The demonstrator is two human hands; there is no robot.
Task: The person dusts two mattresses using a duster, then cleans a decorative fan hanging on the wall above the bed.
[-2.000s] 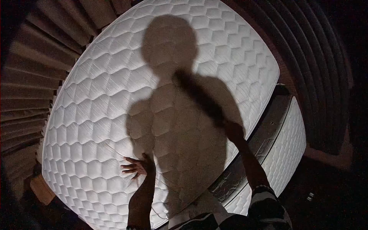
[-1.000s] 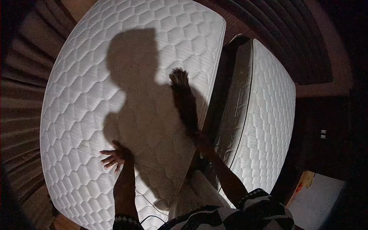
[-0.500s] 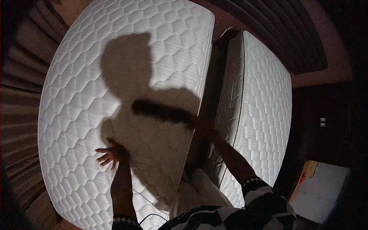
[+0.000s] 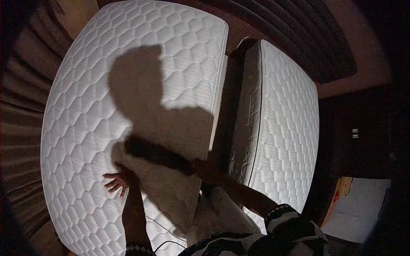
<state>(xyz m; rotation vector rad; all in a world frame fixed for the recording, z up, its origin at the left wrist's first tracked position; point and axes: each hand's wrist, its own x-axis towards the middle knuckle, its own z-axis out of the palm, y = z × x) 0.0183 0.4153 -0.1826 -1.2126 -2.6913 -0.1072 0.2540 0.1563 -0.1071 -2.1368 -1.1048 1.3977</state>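
1. The work in hand looks like sweeping the white, quilted fabric mattress [image 4: 81, 128] with the long, dark, bristled brush [image 4: 158, 154], which reaches inward from the mattress's right edge, within the shadow (whether its bristles touch the quilting, I cannot tell).
2. The right hand [image 4: 206, 168] wraps its fingers around the brush's end; the left hand [image 4: 121, 181] spreads its fingers, gripping nothing, toward the mattress's lower left corner.
3. A further stroke would call, I judge, for a firm hold and a steady left palm.
4. Compared with half a second ago, the brush is nearer the mattress's lower edge, its tip closer to the left hand.
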